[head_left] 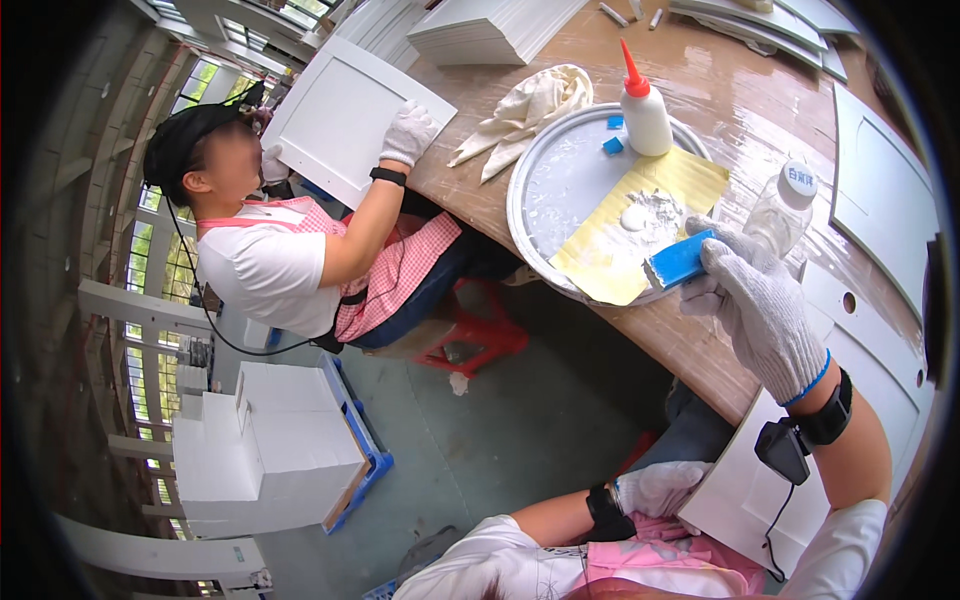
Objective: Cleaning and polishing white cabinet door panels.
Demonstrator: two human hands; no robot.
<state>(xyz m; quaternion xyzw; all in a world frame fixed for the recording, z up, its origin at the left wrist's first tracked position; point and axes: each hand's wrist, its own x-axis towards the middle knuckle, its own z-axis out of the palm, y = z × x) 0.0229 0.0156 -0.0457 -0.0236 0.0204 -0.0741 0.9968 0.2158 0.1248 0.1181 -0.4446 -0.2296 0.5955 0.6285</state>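
Note:
My right hand (757, 300), in a white knit glove, pinches a small blue rectangular scraper (680, 260) with whitish smears on its end. Just below that scraper lies a yellow sheet (610, 250) bearing a white paste dab (634, 217) and grey-white smears. The sheet rests across a round, pale grey lid (545, 170). My left hand (662, 488), also gloved, is lower down, closed at the edge of a white panel (745, 490) that leans by my lap; some of its fingers are hidden.
A white squeeze bottle (645, 115) with a red nozzle and blue scraps (612, 146) sit on the lid. Right of it stands a clear bottle (782, 210). A cloth (540, 105) lies on the brown table (460, 170). At left, a co-worker (290, 250) handles another panel (350, 110).

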